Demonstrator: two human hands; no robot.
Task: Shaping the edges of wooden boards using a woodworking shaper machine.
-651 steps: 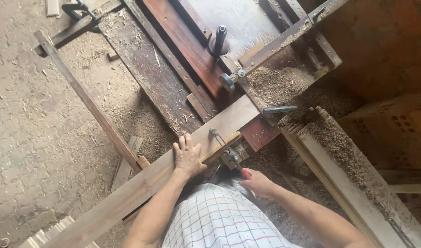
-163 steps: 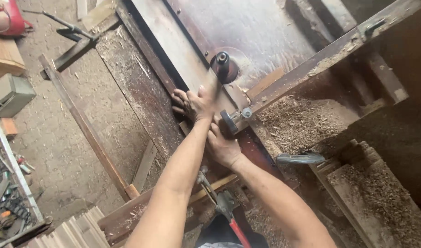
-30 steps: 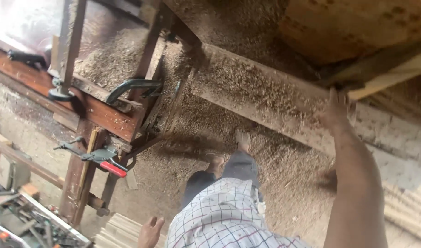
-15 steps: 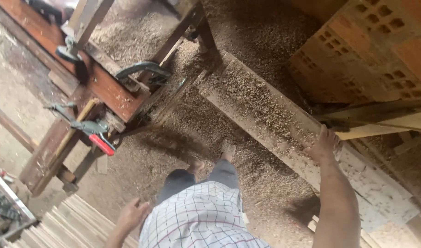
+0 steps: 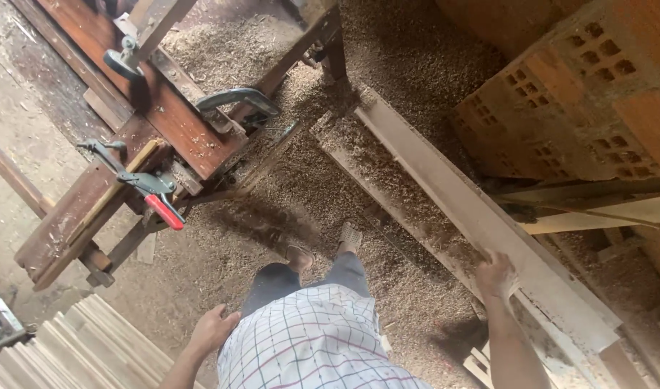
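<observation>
Looking down: floor (image 5: pixel 416 57) deep in sawdust, brick wall (image 5: pixel 582 94) at 2 o'clock, bench (image 5: pixel 164 122) at 10 o'clock. Long plank (image 5: pixel 445 180) runs from centre down to 4 o'clock, dusted with shavings. Slat stack (image 5: pixel 78 346) at 8 o'clock. Red-handled clamp (image 5: pixel 153 194) and a grey clamp (image 5: pixel 236 101) sit on the bench.

Right hand (image 5: pixel 496 275) rests on the plank near its 4 o'clock end, fingers curled over the upper edge; looks like a hold, though the far side of the grip is hidden. Left hand (image 5: pixel 213 330) hangs free at 7 o'clock by the shirt, fingers loosely curled, holding nothing.

Risks, my read: a one-handed lift on a plank this long could let the far end swing into the bench leg or clamps. Loose sawdust underfoot is slippery. The rough edge could leave splinters.

Versus half a second ago: view shifted down-left, the plank sits more central, right hand is at much the same spot on it, left hand has moved slightly up toward the shirt.
</observation>
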